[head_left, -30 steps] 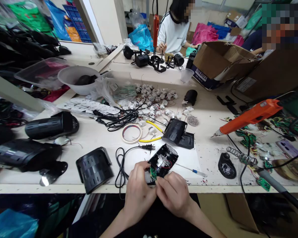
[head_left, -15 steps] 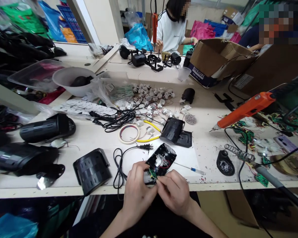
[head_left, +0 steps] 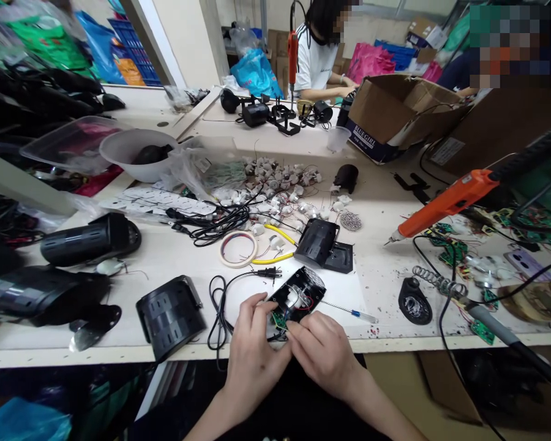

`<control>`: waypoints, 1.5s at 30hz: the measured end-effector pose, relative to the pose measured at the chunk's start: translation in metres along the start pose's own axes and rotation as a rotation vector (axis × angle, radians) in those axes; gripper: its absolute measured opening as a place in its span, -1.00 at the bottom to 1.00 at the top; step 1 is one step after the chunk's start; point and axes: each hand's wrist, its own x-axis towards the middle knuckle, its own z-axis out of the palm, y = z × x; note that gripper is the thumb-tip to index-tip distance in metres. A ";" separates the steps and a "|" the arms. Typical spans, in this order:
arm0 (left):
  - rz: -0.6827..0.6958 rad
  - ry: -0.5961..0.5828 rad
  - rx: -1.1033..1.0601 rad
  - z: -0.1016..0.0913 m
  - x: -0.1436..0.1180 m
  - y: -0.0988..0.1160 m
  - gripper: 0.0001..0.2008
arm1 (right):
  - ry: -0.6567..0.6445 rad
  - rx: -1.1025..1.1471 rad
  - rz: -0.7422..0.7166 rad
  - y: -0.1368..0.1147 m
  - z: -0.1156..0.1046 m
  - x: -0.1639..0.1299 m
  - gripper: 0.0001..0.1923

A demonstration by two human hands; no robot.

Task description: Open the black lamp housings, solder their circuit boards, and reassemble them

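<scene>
From the head view, both hands meet at the near edge of the desk (head_left: pixel 386 288), close to its middle. The left hand (head_left: pixel 252 355) curls round the near left side of a small black shell (head_left: pixel 298 297), thumb on top and fingers tucked under, so it is gripping the shell. The right hand (head_left: pixel 324 352) comes in from the near right, with its fingertips pinched together at a little green board (head_left: pixel 279 319) on the shell's near end; I cannot tell if they hold the board or a wire. The shell lies just past the fingers, and its long side runs from near left to far right, away from the body. Both hands touch it, with the right hand's fingertips closer to the board. The shell is hard, shiny black plastic, open on top, with a silver bit and thin red wires inside. A thin screwdriver (head_left: pixel 349 312) with a clear handle lies just to its right on a white sheet. A black cord (head_left: pixel 220 306) loops on its left, and a round, ribbed black cover (head_left: pixel 169 315) sits further left by the near edge. A ring of tape (head_left: pixel 238 248) lies further back. An orange tool (head_left: pixel 445 202) hangs over the right side. Another person sits at the far end.
</scene>
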 end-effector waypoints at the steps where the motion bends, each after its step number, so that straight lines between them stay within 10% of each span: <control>1: 0.011 0.001 0.006 -0.002 0.000 0.001 -0.60 | -0.011 0.032 0.024 0.000 -0.002 0.000 -0.79; 8: 0.074 0.077 0.036 -0.010 0.002 0.003 -0.75 | 0.227 0.239 0.286 0.006 -0.016 0.009 -0.86; 21: 0.142 0.039 -0.117 -0.011 0.009 0.005 -0.85 | 0.127 0.120 0.346 0.014 0.001 0.011 -0.85; 29: 0.172 -0.186 -0.178 -0.015 0.019 0.005 -0.91 | 0.170 0.127 0.361 0.018 0.006 0.010 -0.83; 38: -0.178 -0.340 -0.441 -0.019 0.028 -0.003 -0.79 | 0.207 0.067 0.336 0.019 0.008 0.012 -0.80; 45: -0.683 -0.263 -1.104 -0.030 0.036 -0.007 -0.62 | 0.223 0.043 0.325 0.022 0.011 0.012 -0.80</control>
